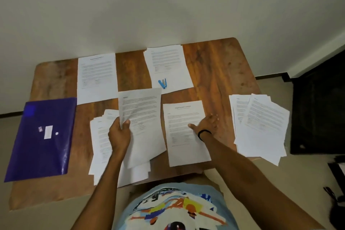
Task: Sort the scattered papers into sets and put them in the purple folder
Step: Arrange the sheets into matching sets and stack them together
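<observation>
**Papers being sorted on table**

L hand [119, 132] gripped one sheet [143, 127], thumb on top, above a loose pile [100, 145]. R hand [207, 125] lay flat, fingers straight, on a 2nd sheet [184, 136]. The folder [41, 136] lay at the table [214, 73] left edge.

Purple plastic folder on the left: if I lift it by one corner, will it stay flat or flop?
Likely floppy: the purple plastic folder looks thin and lies flat. Its glossy sheen suggests it slides easily on the wooden table. Probably light: no bulge shows.
</observation>
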A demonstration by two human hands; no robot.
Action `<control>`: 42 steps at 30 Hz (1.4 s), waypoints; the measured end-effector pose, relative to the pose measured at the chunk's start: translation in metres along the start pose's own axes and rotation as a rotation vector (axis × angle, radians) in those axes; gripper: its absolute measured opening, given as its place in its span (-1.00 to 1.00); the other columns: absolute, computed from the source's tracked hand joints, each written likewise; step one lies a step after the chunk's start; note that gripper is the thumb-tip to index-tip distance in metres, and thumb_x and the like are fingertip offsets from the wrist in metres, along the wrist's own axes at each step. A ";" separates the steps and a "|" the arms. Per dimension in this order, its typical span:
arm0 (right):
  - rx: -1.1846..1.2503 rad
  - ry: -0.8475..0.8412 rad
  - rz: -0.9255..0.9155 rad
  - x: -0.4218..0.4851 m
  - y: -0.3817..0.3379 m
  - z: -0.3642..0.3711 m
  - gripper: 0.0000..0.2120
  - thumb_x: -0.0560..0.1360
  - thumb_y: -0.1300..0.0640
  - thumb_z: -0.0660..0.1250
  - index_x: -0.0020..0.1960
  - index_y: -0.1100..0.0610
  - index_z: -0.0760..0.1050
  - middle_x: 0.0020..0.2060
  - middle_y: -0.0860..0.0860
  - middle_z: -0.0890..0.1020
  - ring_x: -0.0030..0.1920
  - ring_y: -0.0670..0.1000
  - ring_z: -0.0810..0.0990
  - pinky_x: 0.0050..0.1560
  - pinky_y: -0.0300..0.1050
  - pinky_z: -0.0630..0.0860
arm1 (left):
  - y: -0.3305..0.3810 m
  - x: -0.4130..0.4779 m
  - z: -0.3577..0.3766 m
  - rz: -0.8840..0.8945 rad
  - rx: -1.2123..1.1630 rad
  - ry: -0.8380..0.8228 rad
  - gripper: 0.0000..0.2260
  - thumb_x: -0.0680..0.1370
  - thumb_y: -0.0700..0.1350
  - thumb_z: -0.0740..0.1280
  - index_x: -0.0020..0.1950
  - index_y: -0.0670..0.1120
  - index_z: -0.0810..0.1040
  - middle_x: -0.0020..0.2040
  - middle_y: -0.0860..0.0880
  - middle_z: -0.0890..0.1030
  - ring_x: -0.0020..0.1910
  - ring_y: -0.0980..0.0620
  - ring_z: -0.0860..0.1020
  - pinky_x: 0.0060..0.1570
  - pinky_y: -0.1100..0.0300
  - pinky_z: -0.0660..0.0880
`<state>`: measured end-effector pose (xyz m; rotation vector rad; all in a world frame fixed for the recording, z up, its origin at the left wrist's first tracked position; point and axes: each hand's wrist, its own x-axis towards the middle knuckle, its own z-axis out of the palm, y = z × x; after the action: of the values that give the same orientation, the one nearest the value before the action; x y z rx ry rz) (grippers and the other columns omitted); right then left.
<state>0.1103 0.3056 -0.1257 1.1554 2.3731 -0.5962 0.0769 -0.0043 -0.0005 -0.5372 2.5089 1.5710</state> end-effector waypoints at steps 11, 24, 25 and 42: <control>0.105 0.075 0.042 -0.011 0.000 0.004 -0.10 0.37 -0.18 0.54 0.50 0.17 0.18 0.40 0.25 0.38 0.35 0.26 0.41 0.31 0.12 0.41 | 0.032 -0.019 0.024 -0.036 -0.038 0.103 -0.75 0.62 -0.05 0.33 0.27 -0.10 0.53 0.19 -0.10 0.63 0.11 -0.14 0.62 0.10 -0.05 0.56; 0.612 0.139 -0.636 -0.044 -0.041 -0.186 -0.78 0.58 0.31 0.32 0.20 0.33 0.58 0.05 0.16 0.67 0.02 0.06 0.59 -0.05 -0.25 0.41 | 0.100 0.013 0.006 0.129 -0.168 0.030 -0.76 0.64 -0.05 0.31 0.27 -0.09 0.54 0.13 -0.01 0.64 0.02 0.05 0.63 0.03 0.13 0.60; 0.633 0.188 -0.680 -0.056 -0.043 -0.208 -0.79 0.59 0.29 0.32 0.20 0.31 0.57 0.03 0.10 0.65 0.01 0.04 0.58 -0.10 -0.26 0.40 | 0.106 0.015 0.004 0.139 -0.168 0.025 -0.77 0.65 -0.06 0.29 0.27 -0.10 0.53 0.11 0.01 0.62 -0.02 0.11 0.61 -0.02 0.23 0.58; 1.036 -0.125 -0.458 -0.076 -0.099 -0.167 -0.78 0.59 0.14 0.38 0.20 0.20 0.60 0.04 0.10 0.71 0.01 0.10 0.71 0.07 0.17 0.65 | 0.134 0.024 0.013 0.136 -0.311 -0.295 -0.86 0.68 -0.07 0.22 0.21 0.06 0.51 0.16 0.10 0.62 0.08 0.12 0.62 -0.08 0.35 0.57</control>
<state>0.0413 0.2947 0.0709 0.8231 2.2032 -2.1382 0.0052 0.0542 0.0996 -0.1502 2.1379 1.9441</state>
